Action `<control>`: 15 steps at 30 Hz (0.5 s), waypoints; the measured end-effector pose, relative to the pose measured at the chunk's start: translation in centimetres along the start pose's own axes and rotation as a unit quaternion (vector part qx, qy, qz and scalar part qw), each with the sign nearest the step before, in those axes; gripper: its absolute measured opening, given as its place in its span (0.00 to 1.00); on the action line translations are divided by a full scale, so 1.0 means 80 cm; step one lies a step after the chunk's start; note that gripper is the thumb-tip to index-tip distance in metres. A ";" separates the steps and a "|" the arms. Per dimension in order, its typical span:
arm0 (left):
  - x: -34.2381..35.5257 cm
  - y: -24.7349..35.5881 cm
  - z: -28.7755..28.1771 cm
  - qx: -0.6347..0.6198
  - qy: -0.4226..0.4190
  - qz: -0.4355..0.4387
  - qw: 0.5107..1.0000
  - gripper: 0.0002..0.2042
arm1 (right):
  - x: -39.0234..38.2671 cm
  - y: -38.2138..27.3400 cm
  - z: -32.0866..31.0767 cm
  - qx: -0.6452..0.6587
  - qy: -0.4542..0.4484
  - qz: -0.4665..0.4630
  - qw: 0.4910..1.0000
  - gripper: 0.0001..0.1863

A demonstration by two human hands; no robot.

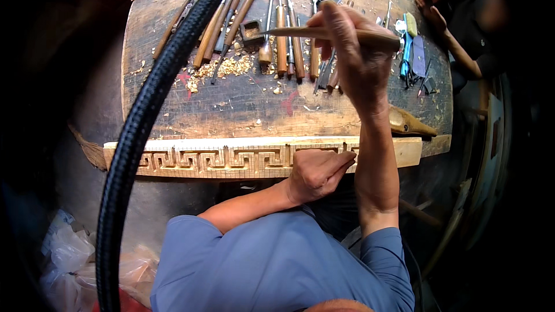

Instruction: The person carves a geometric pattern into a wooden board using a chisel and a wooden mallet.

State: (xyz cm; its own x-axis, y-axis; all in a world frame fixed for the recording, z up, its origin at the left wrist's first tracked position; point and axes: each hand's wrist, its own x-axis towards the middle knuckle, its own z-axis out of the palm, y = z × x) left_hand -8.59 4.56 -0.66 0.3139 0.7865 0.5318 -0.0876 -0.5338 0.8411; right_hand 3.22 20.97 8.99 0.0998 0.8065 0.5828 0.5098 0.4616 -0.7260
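Observation:
My right hand is raised above the bench, closed around a long wooden-handled tool whose narrow tip points left. Along the near bench edge lies a pale wooden board carved with a squared key pattern over pencilled grid lines. My left hand rests on that board's right part, fingers bent and pressed together; what they hold, if anything, is hidden behind them.
Several chisels, a small dark box, shavings, brushes and a shaped wooden piece lie on the worn bench. A black hose crosses the left. A co-worker holds a dark object at right.

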 end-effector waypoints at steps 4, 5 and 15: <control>-0.003 -0.004 -0.003 -0.001 0.004 0.009 1.000 0.10 | 0.013 0.021 0.030 -0.117 -0.067 -0.065 0.989 0.34; -0.004 -0.004 -0.003 -0.003 0.005 0.010 1.000 0.10 | 0.012 0.025 0.034 -0.140 -0.067 -0.075 0.985 0.34; -0.015 -0.009 -0.004 0.028 -0.029 0.117 0.992 0.18 | -0.028 -0.030 -0.059 -0.120 -0.037 -0.032 0.992 0.33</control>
State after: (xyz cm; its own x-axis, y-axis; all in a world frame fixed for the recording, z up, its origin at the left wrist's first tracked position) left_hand -9.19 4.07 -1.87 0.3458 0.6199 0.7044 -0.1130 -0.7178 0.6871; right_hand 5.85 16.32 11.16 0.0015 0.8075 0.5899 0.7024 0.4190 -0.5754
